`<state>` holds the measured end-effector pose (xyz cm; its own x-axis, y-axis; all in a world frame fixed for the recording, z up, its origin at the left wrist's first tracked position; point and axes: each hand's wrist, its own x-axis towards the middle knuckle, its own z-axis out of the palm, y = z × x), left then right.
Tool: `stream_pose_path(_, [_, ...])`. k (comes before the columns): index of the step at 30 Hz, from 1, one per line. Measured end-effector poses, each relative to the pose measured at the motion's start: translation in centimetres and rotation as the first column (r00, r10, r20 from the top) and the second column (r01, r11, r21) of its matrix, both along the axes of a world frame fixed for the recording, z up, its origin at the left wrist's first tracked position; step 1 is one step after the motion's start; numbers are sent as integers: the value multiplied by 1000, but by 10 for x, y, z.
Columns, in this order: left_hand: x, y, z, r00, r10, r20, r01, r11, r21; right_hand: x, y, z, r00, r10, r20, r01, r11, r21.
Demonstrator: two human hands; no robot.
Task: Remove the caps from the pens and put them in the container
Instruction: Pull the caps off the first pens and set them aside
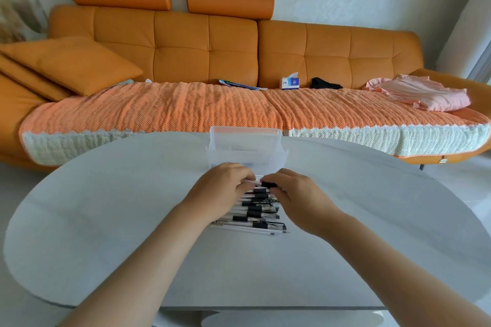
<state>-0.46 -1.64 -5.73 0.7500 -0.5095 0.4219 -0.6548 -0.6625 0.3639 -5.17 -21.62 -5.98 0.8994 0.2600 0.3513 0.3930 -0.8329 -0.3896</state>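
Pens (255, 214) lie in a loose pile near the middle of the white oval counter (106, 207), most with white barrels and black caps, running roughly side to side. Just beyond the pile, at the far edge of the counter, stands a clear plastic container (247, 146); what is inside it cannot be made out. Both hands meet over the far end of the pile, between it and the container. The left hand (225, 188) has its fingers curled round the white barrel of one pen (252, 182), and the right hand (297, 194) pinches that pen's black cap (268, 185) between thumb and fingers. Whether the cap is seated on the barrel or partly off cannot be told. The forearms reach in from the near edge, one on each side of the pile. Past the counter's far edge sits an orange sofa (186, 48) with a woven cover (159, 109) over its seat. On it are a cushion (71, 64) at the left end, a tissue box (290, 83) and a dark item (325, 83) near the back, and pink cloth (425, 93) at the right end.
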Motion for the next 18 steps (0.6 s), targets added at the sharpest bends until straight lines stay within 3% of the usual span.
stream_pose_path(7, [23, 24, 7, 969, 182, 164, -182, 983, -16, 37, -1, 25, 984, -117, 135, 103, 989, 107])
stream_pose_path(11, [36, 32, 3, 968, 207, 142, -217, 975, 53, 77, 4, 44, 973, -201, 115, 202, 979, 2])
stream_pose_path(14, [41, 32, -2, 982, 174, 75, -183, 974, 131, 105, 11, 53, 965, -259, 30, 261, 958, -118])
stream_pose_path(18, [44, 32, -11, 987, 159, 31, -161, 977, 139, 127, 23, 52, 947, -250, -202, 199, 949, -244])
